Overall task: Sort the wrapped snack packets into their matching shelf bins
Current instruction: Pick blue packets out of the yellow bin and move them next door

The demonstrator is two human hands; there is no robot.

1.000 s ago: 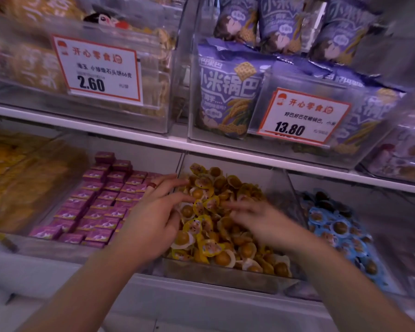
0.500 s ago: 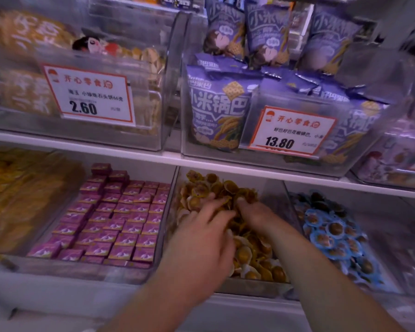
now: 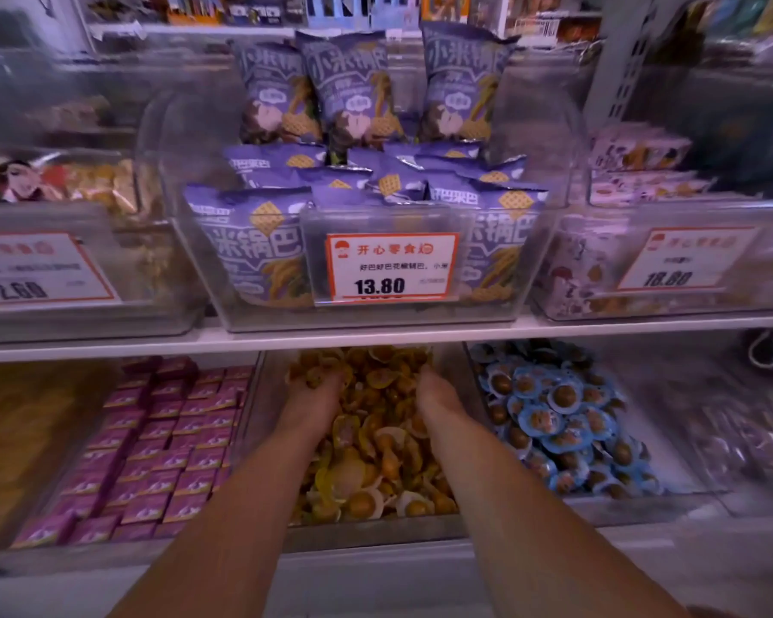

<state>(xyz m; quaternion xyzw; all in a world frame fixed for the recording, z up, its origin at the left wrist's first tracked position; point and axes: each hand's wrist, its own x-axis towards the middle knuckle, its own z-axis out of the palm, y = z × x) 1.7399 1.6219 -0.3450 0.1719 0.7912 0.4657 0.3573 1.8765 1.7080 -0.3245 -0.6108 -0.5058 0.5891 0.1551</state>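
Yellow round wrapped snack packets [image 3: 376, 443] fill the clear middle bin [image 3: 376, 533] on the lower shelf. Both my arms reach deep into this bin. My left hand [image 3: 313, 394] lies on the left side of the pile, its fingertips buried among packets at the back. On the right side of the pile rests my right hand [image 3: 438, 396], its fingers hidden under the upper shelf edge [image 3: 376, 337] and the packets. Whether either hand grips packets is not visible.
Blue round packets [image 3: 554, 417] fill the bin to the right, pink square boxes [image 3: 161, 448] the bin to the left. Above, a clear bin holds purple snack bags [image 3: 260, 243] behind a 13.80 price tag [image 3: 391, 267]. The upper shelf hangs low over the bins.
Both hands have pushed further back into the yellow packet bin and spread apart, left to the left side and right to the right. The camera has tilted up.
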